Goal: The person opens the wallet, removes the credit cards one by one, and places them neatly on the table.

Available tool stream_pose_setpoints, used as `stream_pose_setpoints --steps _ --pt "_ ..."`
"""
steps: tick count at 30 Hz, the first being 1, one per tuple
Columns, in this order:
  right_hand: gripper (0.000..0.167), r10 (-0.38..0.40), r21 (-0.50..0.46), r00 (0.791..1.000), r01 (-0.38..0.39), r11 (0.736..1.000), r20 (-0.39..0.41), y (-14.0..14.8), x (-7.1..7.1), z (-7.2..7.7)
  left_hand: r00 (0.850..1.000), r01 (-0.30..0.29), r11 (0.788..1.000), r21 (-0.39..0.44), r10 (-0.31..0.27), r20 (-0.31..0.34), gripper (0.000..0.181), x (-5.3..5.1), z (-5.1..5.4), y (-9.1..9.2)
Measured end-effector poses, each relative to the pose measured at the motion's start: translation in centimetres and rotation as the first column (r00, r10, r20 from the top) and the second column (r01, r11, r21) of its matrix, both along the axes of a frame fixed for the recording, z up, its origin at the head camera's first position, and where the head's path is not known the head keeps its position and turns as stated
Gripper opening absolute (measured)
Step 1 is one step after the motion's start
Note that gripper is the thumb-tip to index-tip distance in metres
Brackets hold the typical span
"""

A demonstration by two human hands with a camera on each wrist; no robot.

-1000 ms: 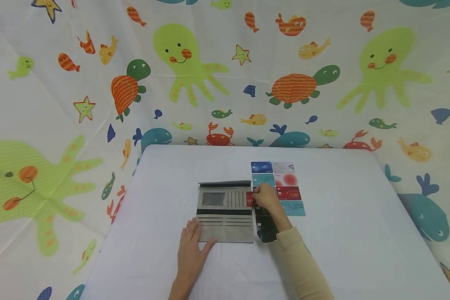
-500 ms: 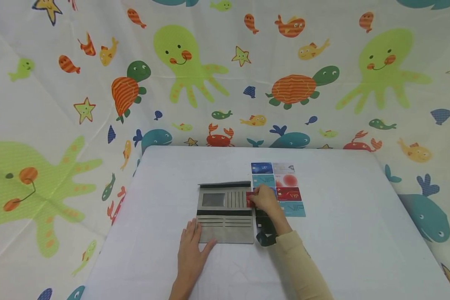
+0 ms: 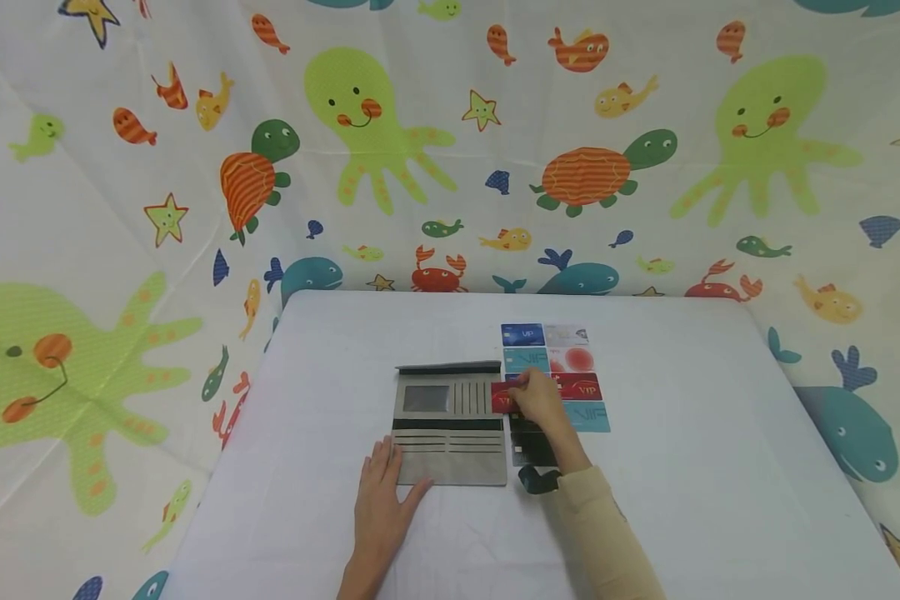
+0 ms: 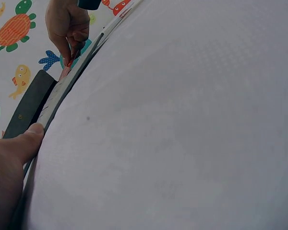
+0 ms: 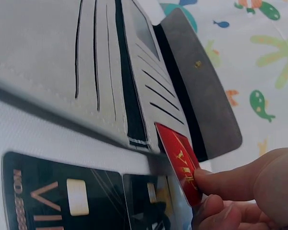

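An opened grey wallet (image 3: pixel 450 458) lies on the white table, its slots and clear window facing up. My left hand (image 3: pixel 381 504) rests on the wallet's lower left corner with fingers straight and thumb spread along the front edge. In the right wrist view, my right hand (image 5: pixel 259 191) pinches a red VIP card (image 5: pixel 180 160) between thumb and fingers. The card's far end is at the wallet's right-side slot (image 5: pixel 158 125); how deep it sits cannot be told. Black cards (image 5: pixel 57 191) lie just right of the wallet, partly under my right arm.
More cards lie in two columns right of the wallet, among them a blue VIP card (image 3: pixel 522 335), a red one (image 3: pixel 581 387) and a light blue one (image 3: pixel 588 417). A sea-animal cloth (image 3: pixel 450 167) hangs behind the table (image 3: pixel 720 458).
My right hand has shifted slightly to the right, and more of the red card shows between its fingers and the wallet. The left hand stays in place.
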State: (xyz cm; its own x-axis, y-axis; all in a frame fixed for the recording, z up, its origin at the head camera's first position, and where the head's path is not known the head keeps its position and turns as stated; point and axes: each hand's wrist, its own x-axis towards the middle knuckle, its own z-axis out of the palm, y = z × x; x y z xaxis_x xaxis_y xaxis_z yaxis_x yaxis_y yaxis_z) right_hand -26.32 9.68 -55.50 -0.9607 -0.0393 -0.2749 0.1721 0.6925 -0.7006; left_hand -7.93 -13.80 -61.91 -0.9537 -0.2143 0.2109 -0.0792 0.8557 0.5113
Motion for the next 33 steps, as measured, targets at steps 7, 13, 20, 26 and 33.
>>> stream_pose_setpoints --steps 7,13,20,26,33 --pt "0.036 -0.039 0.005 0.999 0.039 0.999 -0.032 1.2 0.0 0.0 1.0 0.001 1.0 0.013 -0.001 0.001 0.081 -0.1 0.1 -0.1" --pt "0.035 -0.071 -0.02 0.995 0.07 0.997 -0.067 2.5 0.2 0.4 1.0 -0.002 1.0 0.01 0.002 0.015 0.082 -0.2 0.2 -0.1" --pt "0.033 -0.056 -0.016 0.995 0.055 0.998 -0.076 3.6 0.4 0.8 1.0 0.004 1.0 0.021 -0.005 0.022 0.082 -0.1 0.2 -0.1" --pt "0.029 -0.069 -0.077 0.995 0.063 0.995 -0.069 4.4 0.7 0.7 0.999 0.008 1.0 0.029 -0.009 0.031 0.081 0.0 0.2 -0.1" --pt "0.032 -0.136 -0.146 0.99 0.131 0.981 -0.03 5.5 1.3 0.2 0.999 0.007 1.0 0.021 -0.008 0.046 0.083 0.0 0.1 -0.2"
